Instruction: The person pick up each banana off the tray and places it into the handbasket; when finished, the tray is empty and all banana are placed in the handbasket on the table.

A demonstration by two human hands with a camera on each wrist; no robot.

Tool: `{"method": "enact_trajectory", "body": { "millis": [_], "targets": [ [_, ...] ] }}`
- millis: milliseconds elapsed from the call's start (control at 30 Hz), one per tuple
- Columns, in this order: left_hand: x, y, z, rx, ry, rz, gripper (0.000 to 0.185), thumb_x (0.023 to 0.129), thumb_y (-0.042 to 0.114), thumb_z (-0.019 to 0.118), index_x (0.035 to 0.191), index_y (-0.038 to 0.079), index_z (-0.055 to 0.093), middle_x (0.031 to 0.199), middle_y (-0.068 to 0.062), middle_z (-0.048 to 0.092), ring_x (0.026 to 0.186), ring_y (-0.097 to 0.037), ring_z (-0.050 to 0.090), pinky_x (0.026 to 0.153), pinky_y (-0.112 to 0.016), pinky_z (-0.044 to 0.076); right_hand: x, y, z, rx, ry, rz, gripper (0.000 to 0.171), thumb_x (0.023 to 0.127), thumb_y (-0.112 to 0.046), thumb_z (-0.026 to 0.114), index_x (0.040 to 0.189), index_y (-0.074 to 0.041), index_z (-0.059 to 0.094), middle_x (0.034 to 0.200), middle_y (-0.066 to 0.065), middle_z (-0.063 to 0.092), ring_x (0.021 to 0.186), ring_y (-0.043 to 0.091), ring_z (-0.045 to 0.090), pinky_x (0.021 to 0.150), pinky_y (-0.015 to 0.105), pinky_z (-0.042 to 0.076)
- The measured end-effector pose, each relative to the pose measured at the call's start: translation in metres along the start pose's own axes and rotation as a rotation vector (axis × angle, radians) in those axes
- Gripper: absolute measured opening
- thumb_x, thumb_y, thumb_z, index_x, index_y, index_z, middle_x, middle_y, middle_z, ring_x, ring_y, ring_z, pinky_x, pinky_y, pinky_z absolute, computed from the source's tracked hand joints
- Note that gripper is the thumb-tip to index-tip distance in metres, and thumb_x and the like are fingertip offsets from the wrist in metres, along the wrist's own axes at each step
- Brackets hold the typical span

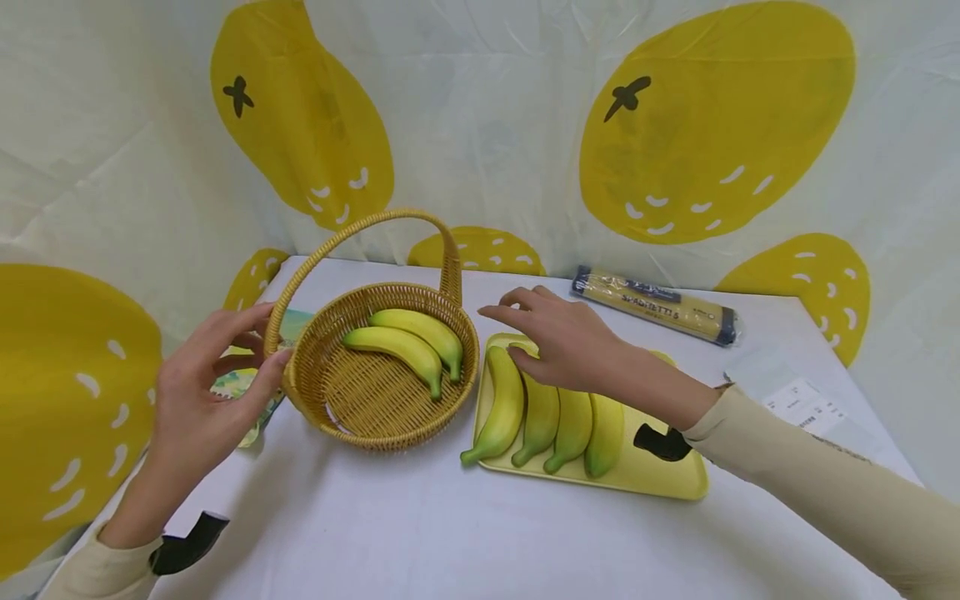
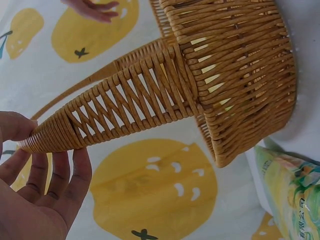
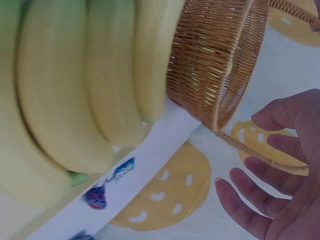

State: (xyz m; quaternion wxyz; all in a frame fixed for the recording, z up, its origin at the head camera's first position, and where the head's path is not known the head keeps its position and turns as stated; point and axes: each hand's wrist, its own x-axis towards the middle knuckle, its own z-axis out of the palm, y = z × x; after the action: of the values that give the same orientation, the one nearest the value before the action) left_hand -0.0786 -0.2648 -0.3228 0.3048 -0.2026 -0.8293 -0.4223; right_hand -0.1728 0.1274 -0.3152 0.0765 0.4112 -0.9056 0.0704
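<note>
Fingers of the left hand (image 1: 197, 398) are spread and lightly curved around the left base of the basket (image 1: 384, 367) handle, thumb touching the rim, probably to steady it; the left wrist view shows the woven handle lying across the fingertips (image 2: 60, 172), not clamped. Behind the palm a printed packet (image 1: 243, 392) lies half under the basket. Basket is round tan wicker with a tall arched handle, and two yellow bananas with greenish tips (image 1: 408, 342) lie side by side in its far half. Just right of it, the right hand (image 1: 566, 337) hovers with fingers spread and relaxed, fingertips over the top ends of four bananas (image 1: 543, 412) laid in a row on a yellow tray (image 1: 667, 483), gripping none. Past those fingers lies a spaghetti pack (image 1: 654, 304).
</note>
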Motion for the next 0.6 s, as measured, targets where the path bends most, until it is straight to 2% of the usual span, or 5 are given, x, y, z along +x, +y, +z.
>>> {"method": "enact_trajectory", "body": {
  "millis": [233,367,600],
  "targets": [
    [0.001,-0.001,0.001,-0.014,0.008,0.011,0.067,0.077,-0.022,0.078,0.139,0.002,0.069,0.109,-0.008,0.066,0.093,-0.013,0.063,0.081,-0.011,0.055,-0.034,0.013,0.008,0.016,-0.025,0.095,0.058,0.095,-0.017,0.074,0.151,-0.019,0.061,0.134,0.009,0.062,0.105,0.026,0.060,0.048,0.029,0.044],
    [0.002,-0.001,0.001,-0.014,0.009,0.013,0.068,0.076,-0.022,0.078,0.139,0.002,0.069,0.108,-0.008,0.066,0.092,-0.013,0.063,0.081,-0.011,0.055,-0.052,0.022,0.012,0.011,-0.042,0.157,0.058,0.094,-0.018,0.075,0.150,-0.020,0.061,0.136,0.010,0.062,0.109,0.028,0.061,0.049,0.031,0.046],
    [0.000,-0.002,0.001,-0.018,0.010,0.006,0.066,0.078,-0.020,0.078,0.139,0.001,0.069,0.111,-0.008,0.067,0.092,-0.013,0.063,0.081,-0.011,0.055,-0.080,0.037,0.013,-0.002,0.012,0.229,0.059,0.093,-0.025,0.077,0.149,-0.019,0.062,0.135,0.013,0.062,0.114,0.035,0.062,0.053,0.039,0.054]
  ]
}}
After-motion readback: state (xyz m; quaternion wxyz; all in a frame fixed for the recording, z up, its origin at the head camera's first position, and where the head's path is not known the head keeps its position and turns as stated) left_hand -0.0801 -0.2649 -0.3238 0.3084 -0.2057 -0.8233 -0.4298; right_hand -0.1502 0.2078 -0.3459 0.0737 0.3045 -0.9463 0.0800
